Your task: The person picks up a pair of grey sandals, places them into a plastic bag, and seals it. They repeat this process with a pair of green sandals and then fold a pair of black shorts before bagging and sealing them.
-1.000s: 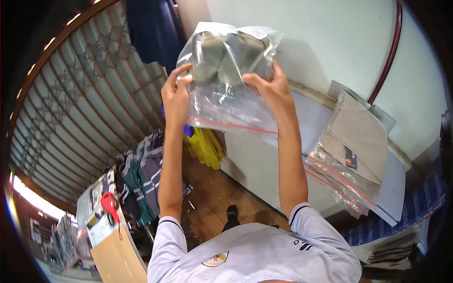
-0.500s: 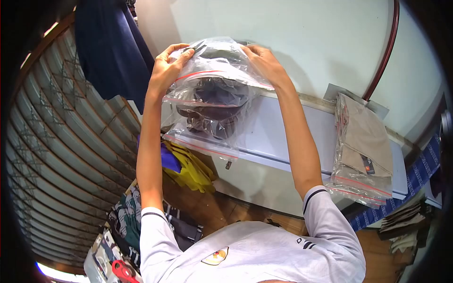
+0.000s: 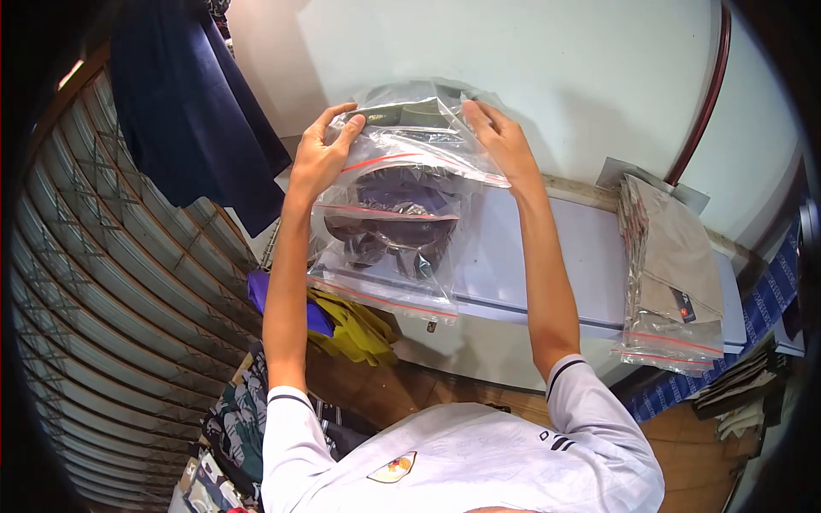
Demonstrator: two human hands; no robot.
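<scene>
A clear plastic zip bag (image 3: 402,144) with a red seal line spans the space between my two hands; a dark green item shows through it. On its left side, my left hand (image 3: 323,158) grips it with the thumb on top and the fingers behind. My right hand (image 3: 505,145) has hold of the opposite side, its fingers partly hidden by the film. Just below, another clear bag (image 3: 389,291) with red seals lies on the white surface. Dark, rounded items (image 3: 389,231) show inside; reflections keep me from telling what they are.
A stack of bagged beige garments (image 3: 671,248) lies on the right of the white counter (image 3: 543,248). Dark blue cloth (image 3: 192,111) hangs at the left beside a slatted metal shutter (image 3: 128,299). Yellow and purple cloth (image 3: 351,325) sits below the counter's left end.
The view has shifted slightly, so the counter and bags appear lower. Both hands still hold the upper bag, and more of the dark green item shows through it now.
</scene>
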